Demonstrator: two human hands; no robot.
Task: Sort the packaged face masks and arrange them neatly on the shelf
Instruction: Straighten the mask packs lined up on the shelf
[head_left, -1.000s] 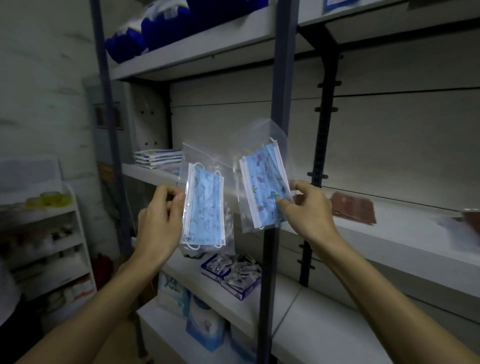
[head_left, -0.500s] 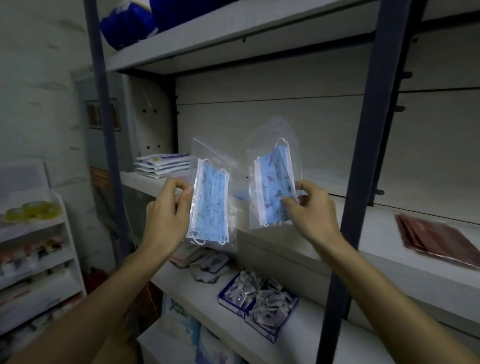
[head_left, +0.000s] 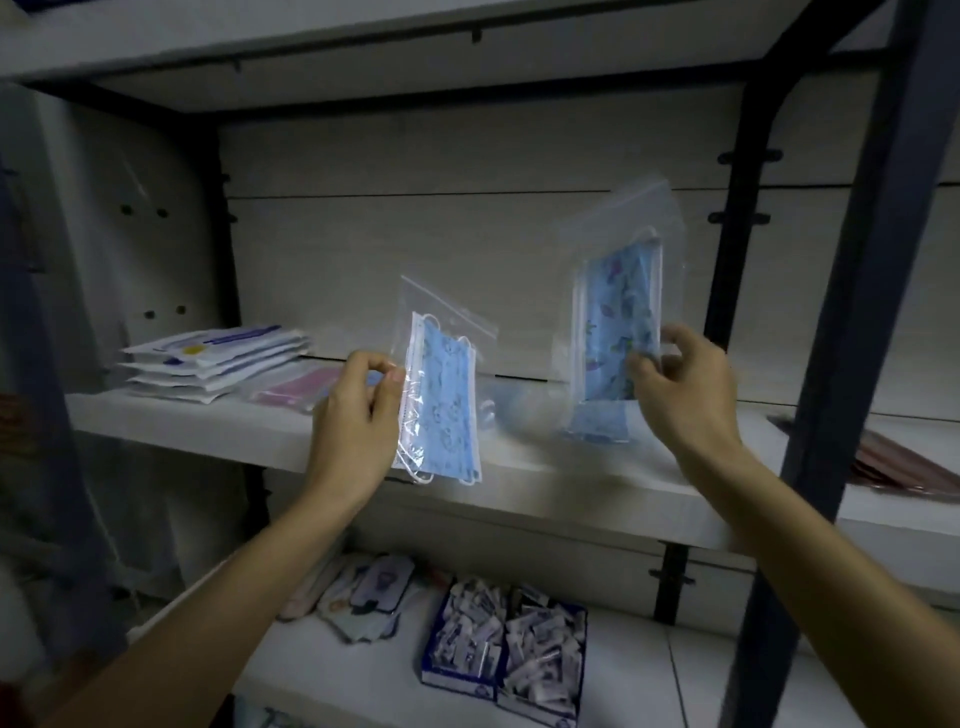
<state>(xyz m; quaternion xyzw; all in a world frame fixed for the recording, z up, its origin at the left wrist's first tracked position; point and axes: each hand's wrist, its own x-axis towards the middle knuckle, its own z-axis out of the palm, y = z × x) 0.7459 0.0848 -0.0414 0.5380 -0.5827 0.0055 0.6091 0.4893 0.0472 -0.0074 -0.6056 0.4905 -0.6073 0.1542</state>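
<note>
Up in front of the white middle shelf, left hand pinches a clear zip bag of pale blue masks by its edge, and right hand pinches another clear bag of patterned blue masks, held higher. Both bags hang upright, well apart.

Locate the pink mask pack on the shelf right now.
In the head view, the pink mask pack lies flat on the middle shelf, left of centre, between the stack of white packets and the left hand.
</note>
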